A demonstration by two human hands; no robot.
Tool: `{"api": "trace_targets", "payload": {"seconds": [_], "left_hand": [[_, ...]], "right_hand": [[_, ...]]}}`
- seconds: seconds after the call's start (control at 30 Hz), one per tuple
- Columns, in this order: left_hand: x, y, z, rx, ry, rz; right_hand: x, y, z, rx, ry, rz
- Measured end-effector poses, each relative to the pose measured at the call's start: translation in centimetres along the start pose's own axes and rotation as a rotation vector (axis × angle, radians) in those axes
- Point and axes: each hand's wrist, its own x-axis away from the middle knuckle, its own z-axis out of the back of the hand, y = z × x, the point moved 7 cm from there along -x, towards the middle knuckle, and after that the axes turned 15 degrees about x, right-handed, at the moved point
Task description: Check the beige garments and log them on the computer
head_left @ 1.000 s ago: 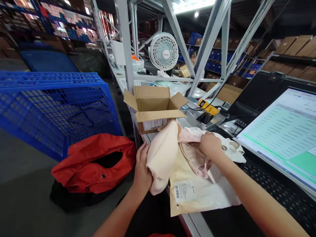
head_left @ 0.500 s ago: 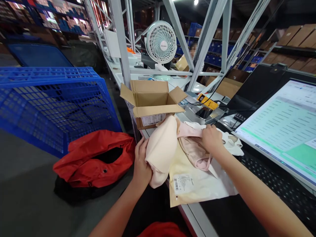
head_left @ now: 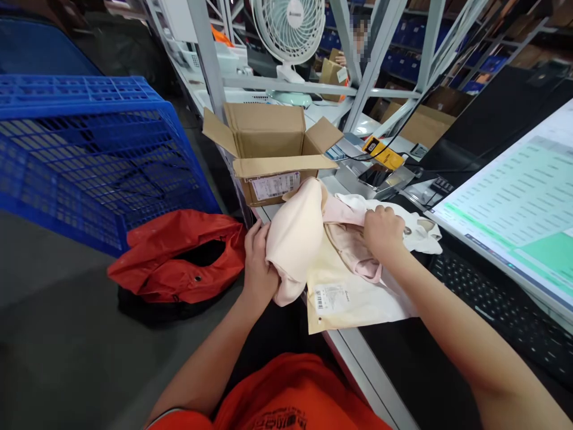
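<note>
A pale pink bra stretches between my two hands above the front of the desk. My left hand grips the outer side of its moulded cup, thumb hidden behind it. Curled into a fist, my right hand holds the bra's band. White fabric spreads out past my right knuckles. Under the bra lies a cream and white plastic bag with a printed barcode label. Directly behind the cup stands an open cardboard box, its flaps spread.
A blue plastic crate and a red bag are at left. On the right are a keyboard and a lit monitor. Behind the box are metal frame posts, a fan and a yellow box.
The view has tilted downward, so everything sits higher and my red shirt shows more. Both hands keep their hold on the bra, with little visible movement.
</note>
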Motion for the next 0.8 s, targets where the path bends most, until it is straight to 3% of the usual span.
{"api": "trace_targets", "payload": {"seconds": [0.23,0.47,0.8], "left_hand": [[0.1,0.4,0.1,0.008,-0.008,-0.009],[0.1,-0.7,0.2,-0.042,0.001,-0.016],[-0.5,-1.1,-0.6,-0.141,-0.007,0.078]], "right_hand": [[0.9,-0.9,0.1,-0.022,-0.041,0.056],[1.5,-1.7,0.0,-0.06,-0.105,0.069],[2.5,-4.1,-0.6,-0.207,-0.24,0.198]]}}
